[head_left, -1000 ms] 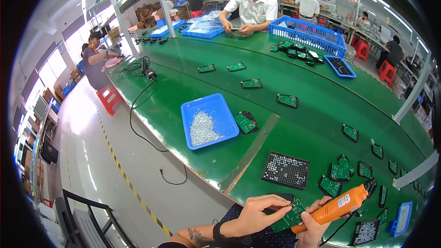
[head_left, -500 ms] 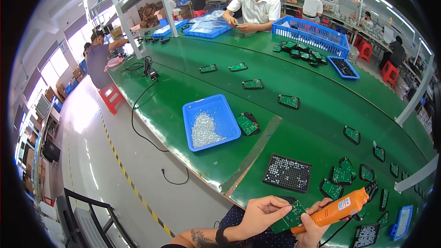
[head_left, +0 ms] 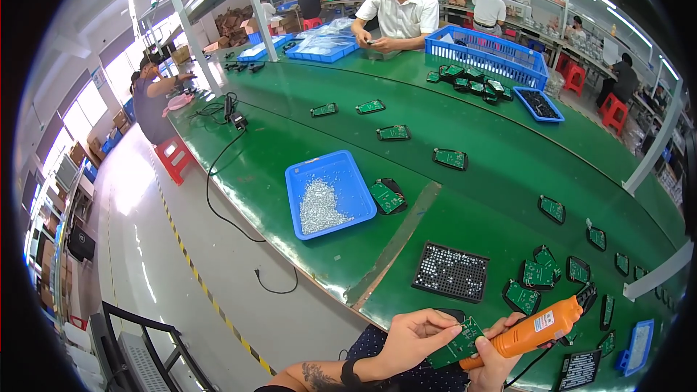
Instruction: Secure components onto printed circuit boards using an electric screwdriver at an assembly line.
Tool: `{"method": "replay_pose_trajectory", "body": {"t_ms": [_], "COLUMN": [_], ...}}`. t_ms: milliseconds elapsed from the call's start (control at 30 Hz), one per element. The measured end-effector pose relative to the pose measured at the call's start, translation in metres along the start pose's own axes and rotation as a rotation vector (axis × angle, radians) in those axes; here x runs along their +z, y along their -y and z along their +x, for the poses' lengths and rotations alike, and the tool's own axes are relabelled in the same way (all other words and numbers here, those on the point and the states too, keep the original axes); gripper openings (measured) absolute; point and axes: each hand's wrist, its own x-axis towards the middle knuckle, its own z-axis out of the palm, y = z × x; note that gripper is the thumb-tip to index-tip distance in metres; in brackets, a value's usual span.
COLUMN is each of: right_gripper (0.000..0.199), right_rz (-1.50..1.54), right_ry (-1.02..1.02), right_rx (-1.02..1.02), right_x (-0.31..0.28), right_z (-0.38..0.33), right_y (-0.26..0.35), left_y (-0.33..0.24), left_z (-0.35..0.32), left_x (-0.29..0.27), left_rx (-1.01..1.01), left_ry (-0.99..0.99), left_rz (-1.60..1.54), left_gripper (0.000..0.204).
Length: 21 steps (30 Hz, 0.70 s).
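Note:
My left hand [head_left: 415,337] pinches a green circuit board [head_left: 457,345] at the bottom of the view, just off the near edge of the green table [head_left: 450,131]. My right hand [head_left: 495,361] grips an orange electric screwdriver [head_left: 528,329], which lies slanted above the board with its cord trailing down to the right. A black screw tray [head_left: 450,271] lies on the table just beyond my hands. Several more green boards in black housings [head_left: 539,274] are scattered to its right.
A blue tray of small silver screws [head_left: 328,193] sits left of centre, a board [head_left: 387,197] beside it. A blue crate [head_left: 488,56] stands far back. A person in a white shirt [head_left: 396,9] works across the table. Another person [head_left: 152,98] sits at left. A cable [head_left: 218,196] hangs over the table edge.
The view has shifted slightly. My hands, with board and screwdriver, have stayed close together at the bottom edge; the left hand's fingers have settled on the board.

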Motion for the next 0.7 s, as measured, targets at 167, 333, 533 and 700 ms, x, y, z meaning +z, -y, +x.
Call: {"method": "replay_pose_trajectory", "body": {"t_ms": [167, 333, 533, 700], "right_gripper": [0.057, 0.057, 0.057, 0.057], "right_rz": [0.024, 0.015, -0.014, -0.022], "right_ry": [0.03, 0.026, 0.003, 0.022], "right_rx": [0.085, 0.084, 0.011, 0.121], "right_x": [0.0006, 0.0007, 0.003, 0.0042], "right_z": [-0.0021, -0.0017, -0.0012, 0.0003], "right_y": [0.0075, 0.0038, -0.001, 0.0014], "left_y": [-0.0005, -0.0003, -0.0012, -0.0048], "left_z": [0.0, 0.0002, 0.0014, 0.0014], "left_x": [-0.0002, -0.0009, -0.0037, -0.0062], "left_rx": [0.012, 0.04, 0.03, -0.034], "left_ry": [0.007, 0.021, 0.019, 0.02], "left_rz": [0.013, 0.004, -0.015, 0.008], "left_gripper": [0.01, 0.01, 0.008, 0.017]}}
